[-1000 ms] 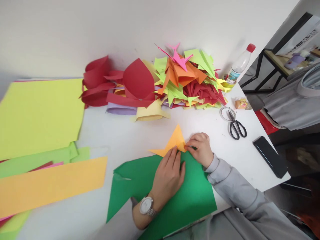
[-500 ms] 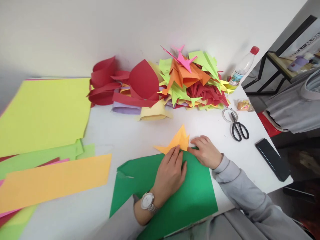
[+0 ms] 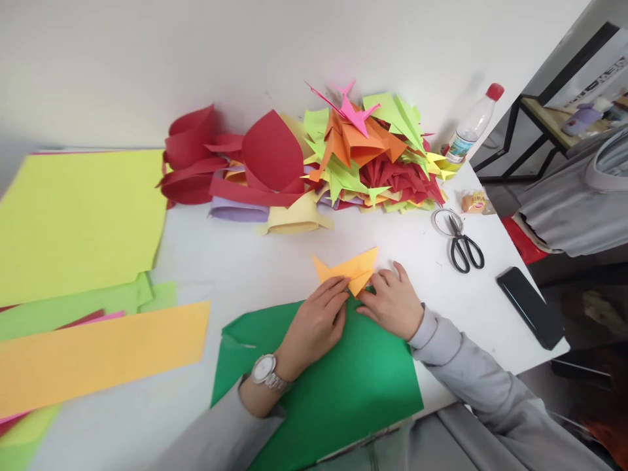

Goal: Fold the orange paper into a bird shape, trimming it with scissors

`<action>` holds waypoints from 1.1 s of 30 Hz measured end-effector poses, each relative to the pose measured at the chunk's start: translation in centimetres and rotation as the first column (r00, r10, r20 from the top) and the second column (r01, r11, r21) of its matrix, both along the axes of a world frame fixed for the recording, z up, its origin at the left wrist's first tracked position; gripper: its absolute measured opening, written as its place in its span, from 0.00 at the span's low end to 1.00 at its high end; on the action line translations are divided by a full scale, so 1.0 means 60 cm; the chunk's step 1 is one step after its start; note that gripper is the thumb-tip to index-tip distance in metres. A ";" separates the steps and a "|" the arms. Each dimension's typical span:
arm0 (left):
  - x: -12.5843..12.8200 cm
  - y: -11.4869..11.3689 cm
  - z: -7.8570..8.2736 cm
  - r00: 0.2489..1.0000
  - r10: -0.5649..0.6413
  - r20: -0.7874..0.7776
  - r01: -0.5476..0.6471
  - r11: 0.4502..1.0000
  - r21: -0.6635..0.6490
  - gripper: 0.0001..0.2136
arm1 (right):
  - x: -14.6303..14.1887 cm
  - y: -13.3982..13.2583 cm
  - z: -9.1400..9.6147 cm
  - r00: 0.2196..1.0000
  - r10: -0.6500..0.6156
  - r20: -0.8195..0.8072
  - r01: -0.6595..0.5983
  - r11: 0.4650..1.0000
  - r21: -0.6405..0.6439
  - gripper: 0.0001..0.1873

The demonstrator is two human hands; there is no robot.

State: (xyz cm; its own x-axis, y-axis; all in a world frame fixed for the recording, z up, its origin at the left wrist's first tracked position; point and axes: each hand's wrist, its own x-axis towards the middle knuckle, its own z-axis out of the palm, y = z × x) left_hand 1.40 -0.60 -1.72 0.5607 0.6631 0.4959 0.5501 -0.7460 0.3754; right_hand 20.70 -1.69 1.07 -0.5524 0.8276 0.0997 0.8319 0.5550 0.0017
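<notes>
A small folded orange-yellow paper piece (image 3: pixel 349 269) lies on the white table (image 3: pixel 255 261), just past the far edge of a green sheet (image 3: pixel 333 386). My left hand (image 3: pixel 316 322), with a watch at the wrist, pinches the near left part of the fold with fingers together. On the right side, my right hand (image 3: pixel 392 302) pinches the lower tip of the same piece. Both hands rest over the green sheet.
A heap of folded coloured paper shapes (image 3: pixel 363 154) and curled red strips (image 3: pixel 230 167) sits by the wall. Large yellow-green (image 3: pixel 73 222) and orange (image 3: pixel 98 356) sheets lie left. Scissors (image 3: pixel 464 245), tape ring (image 3: pixel 444 222), bottle (image 3: pixel 471 124), phone (image 3: pixel 530 306) sit right. Another person's grey sleeve (image 3: pixel 574 203) is far right.
The orange-yellow piece has been turned or refolded from an upright point to a wide, flat shape. My left hand slid back and left; my right hand shifted to its lower tip.
</notes>
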 end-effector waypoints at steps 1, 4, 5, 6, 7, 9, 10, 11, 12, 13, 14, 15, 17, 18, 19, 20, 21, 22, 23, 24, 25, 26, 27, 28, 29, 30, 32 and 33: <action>0.000 0.000 0.000 1.000 0.000 0.004 0.000 1.000 -0.002 0.11 | -0.001 -0.001 0.000 1.000 -0.004 0.004 0.004 1.000 0.010 0.16; -0.002 0.002 -0.001 1.000 -0.004 0.002 0.004 1.000 -0.010 0.11 | -0.003 -0.004 -0.001 1.000 -0.008 0.002 0.008 0.999 0.045 0.17; -0.002 0.003 -0.001 1.000 -0.006 -0.001 0.006 1.000 -0.016 0.12 | -0.003 -0.006 -0.002 1.000 -0.007 -0.003 0.008 0.998 0.059 0.18; -0.003 0.003 -0.002 1.000 -0.009 -0.005 0.009 1.000 -0.024 0.12 | -0.002 -0.008 -0.003 1.000 -0.005 -0.010 0.006 0.997 0.074 0.20; -0.004 0.004 -0.002 1.000 -0.011 -0.007 0.011 0.999 -0.032 0.12 | -0.001 -0.011 -0.004 1.000 0.000 -0.017 0.002 0.996 0.087 0.21; -0.005 0.004 -0.003 1.000 -0.013 -0.004 0.013 0.999 -0.048 0.13 | 0.001 -0.017 -0.005 0.999 0.007 -0.032 -0.004 0.995 0.104 0.23; -0.005 0.004 -0.003 1.000 -0.015 0.001 0.015 0.998 -0.055 0.13 | 0.001 -0.020 -0.005 0.999 0.006 -0.036 -0.002 0.995 0.104 0.24; -0.006 0.004 -0.003 1.000 -0.017 0.005 0.017 0.998 -0.063 0.14 | 0.001 -0.022 -0.005 0.999 -0.001 -0.037 0.005 0.995 0.103 0.25; -0.005 0.004 -0.003 1.000 -0.016 0.012 0.017 0.997 -0.072 0.14 | 0.000 -0.024 -0.004 0.999 -0.011 -0.035 0.015 0.995 0.100 0.25; -0.005 0.004 -0.002 1.000 -0.011 0.019 0.013 0.997 -0.082 0.14 | 0.000 -0.026 -0.005 0.999 -0.021 -0.034 0.025 0.994 0.102 0.26; -0.005 0.003 -0.001 1.000 0.000 0.027 0.003 0.996 -0.092 0.15 | -0.001 -0.027 -0.005 0.999 -0.028 -0.036 0.032 0.993 0.110 0.26; -0.004 0.003 0.000 0.999 0.012 0.030 -0.009 0.995 -0.102 0.16 | -0.002 -0.029 -0.007 0.999 -0.028 -0.041 0.033 0.992 0.123 0.25; -0.003 0.003 0.002 1.000 0.014 0.018 -0.012 0.993 -0.114 0.19 | -0.002 -0.031 -0.012 0.998 -0.012 -0.059 0.021 0.987 0.161 0.24; -0.003 0.003 0.002 1.000 0.003 0.005 -0.002 0.994 -0.113 0.21 | -0.001 -0.032 -0.015 0.998 -0.002 -0.069 0.015 0.983 0.180 0.23; -0.003 0.003 0.001 1.000 -0.012 -0.009 0.011 0.994 -0.113 0.22 | 0.000 -0.033 -0.017 0.997 0.003 -0.076 0.012 0.981 0.196 0.22; -0.004 0.004 0.000 1.000 -0.026 -0.018 0.023 0.993 -0.113 0.23 | 0.001 -0.034 -0.019 0.997 0.003 -0.082 0.014 0.979 0.205 0.21; -0.004 0.004 -0.001 0.999 -0.031 -0.022 0.029 0.993 -0.116 0.24 | 0.002 -0.034 -0.019 0.996 -0.001 -0.087 0.019 0.978 0.209 0.20; -0.005 0.005 -0.003 0.999 -0.030 -0.019 0.028 0.992 -0.121 0.25 | 0.002 -0.035 -0.019 0.996 -0.004 -0.093 0.024 0.977 0.210 0.20; -0.006 0.006 -0.005 1.000 -0.024 -0.012 0.022 0.991 -0.130 0.25 | 0.002 -0.035 -0.018 0.995 -0.008 -0.101 0.028 0.978 0.207 0.19; -0.007 0.006 -0.007 1.000 -0.018 -0.004 0.017 0.990 -0.138 0.26 | 0.001 -0.036 -0.015 0.994 -0.011 -0.107 0.032 0.980 0.198 0.19; -0.008 0.006 -0.009 1.000 -0.013 0.005 0.014 0.990 -0.142 0.26 | -0.001 -0.036 -0.013 0.994 -0.013 -0.112 0.034 0.982 0.187 0.18; -0.008 0.007 -0.009 1.000 -0.012 0.013 0.014 0.990 -0.142 0.26 | -0.002 -0.037 -0.010 0.993 -0.016 -0.114 0.036 0.984 0.177 0.17; -0.008 0.007 -0.010 1.000 -0.010 0.020 0.013 0.990 -0.138 0.25 | -0.004 -0.039 -0.007 0.994 -0.019 -0.112 0.037 0.985 0.167 0.17; -0.007 0.006 -0.009 1.000 -0.006 0.027 0.010 0.991 -0.132 0.25 | -0.006 -0.040 -0.006 0.994 -0.017 -0.108 0.034 0.987 0.159 0.16; -0.006 0.006 -0.009 0.999 -0.002 0.033 0.006 0.992 -0.127 0.24 | -0.008 -0.041 -0.005 0.994 -0.010 -0.105 0.026 0.988 0.152 0.16; -0.005 0.006 -0.008 0.999 0.002 0.036 0.002 0.992 -0.126 0.24 | -0.009 -0.042 -0.005 0.995 0.000 -0.104 0.016 0.989 0.146 0.17; -0.003 0.005 -0.007 0.999 0.010 0.040 -0.005 0.991 -0.132 0.24 | -0.012 -0.043 -0.006 0.994 0.006 -0.107 0.007 0.993 0.121 0.19; -0.002 0.005 -0.007 0.999 0.012 0.039 -0.007 0.991 -0.137 0.24 | -0.014 -0.043 -0.007 0.994 -0.004 -0.110 0.015 0.995 0.102 0.21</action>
